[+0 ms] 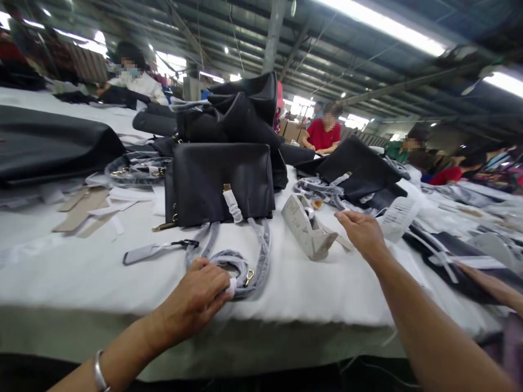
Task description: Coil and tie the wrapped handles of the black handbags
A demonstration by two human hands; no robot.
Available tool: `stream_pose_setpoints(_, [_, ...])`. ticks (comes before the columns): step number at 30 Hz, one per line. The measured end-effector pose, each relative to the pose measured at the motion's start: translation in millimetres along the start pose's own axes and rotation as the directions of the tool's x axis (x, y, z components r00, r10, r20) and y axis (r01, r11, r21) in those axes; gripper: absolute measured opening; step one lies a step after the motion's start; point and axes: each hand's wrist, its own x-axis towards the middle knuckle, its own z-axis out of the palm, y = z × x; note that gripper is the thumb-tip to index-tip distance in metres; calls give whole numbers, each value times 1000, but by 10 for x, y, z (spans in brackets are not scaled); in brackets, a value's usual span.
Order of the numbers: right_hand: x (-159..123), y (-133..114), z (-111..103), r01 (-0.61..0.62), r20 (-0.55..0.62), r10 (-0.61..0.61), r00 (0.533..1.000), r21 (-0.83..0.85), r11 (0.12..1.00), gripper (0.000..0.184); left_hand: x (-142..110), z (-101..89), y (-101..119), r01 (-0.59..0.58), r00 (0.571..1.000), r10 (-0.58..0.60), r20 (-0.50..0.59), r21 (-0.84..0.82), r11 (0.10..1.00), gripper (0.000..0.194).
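Near the table's front edge my left hand (pixel 209 291) is closed on a coiled bag strap (pixel 235 260) wrapped in clear film, with a gold clasp and a white band beside my fingers. Behind it a black handbag (pixel 204 182) stands upright, its film-wrapped handles (pixel 261 250) hanging forward onto the table. A grey tag (pixel 141 253) lies left of the handles. My right hand (pixel 362 231) is raised in a pinch just right of a grey tape dispenser (pixel 306 228). Whatever its fingertips hold, if anything, is too small to make out.
More black bags (pixel 241 111) are piled behind the upright one. Cardboard and paper scraps (pixel 92 212) lie at left. A white plastic basket (pixel 399 218) and another person's hand (pixel 486 280) on black material are at right. Several people work farther back.
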Motion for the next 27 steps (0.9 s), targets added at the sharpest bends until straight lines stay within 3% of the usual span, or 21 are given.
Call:
stream_pose_setpoints(3, [297,115,56,-132,285,133,949,-22,991,32,-9,12,-18,3,1000,-4,-26,-29,1000,13])
stream_pose_setpoints(8, [313,78,267,-177,425,121,897,95,980,29,-20,1,-5,29,998,-30,-50,-31,999,12])
stream_pose_setpoints(13, [283,1,251,-332,422,240,874,159,930,17,-43,50,-66,6,999,-7,-50,-20,1000,10])
stream_pose_setpoints(16, [268,-25,125,-430,383,340,859,179,885,12,-54,91,-125,-27,998,26,-64,-22,999,11])
stream_pose_setpoints(19, [189,-13,-59,-481,320,400,859,237,844,17,-57,114,-168,-34,997,31,-67,-35,999,11])
stream_pose_setpoints(23, [-54,68,-244,-500,309,411,858,316,806,23,-55,121,-187,-40,997,37,-73,-47,998,12])
stream_pose_setpoints(27, [-331,190,-239,-521,360,402,842,344,782,26,-54,112,-174,-40,994,35,-106,-45,998,13])
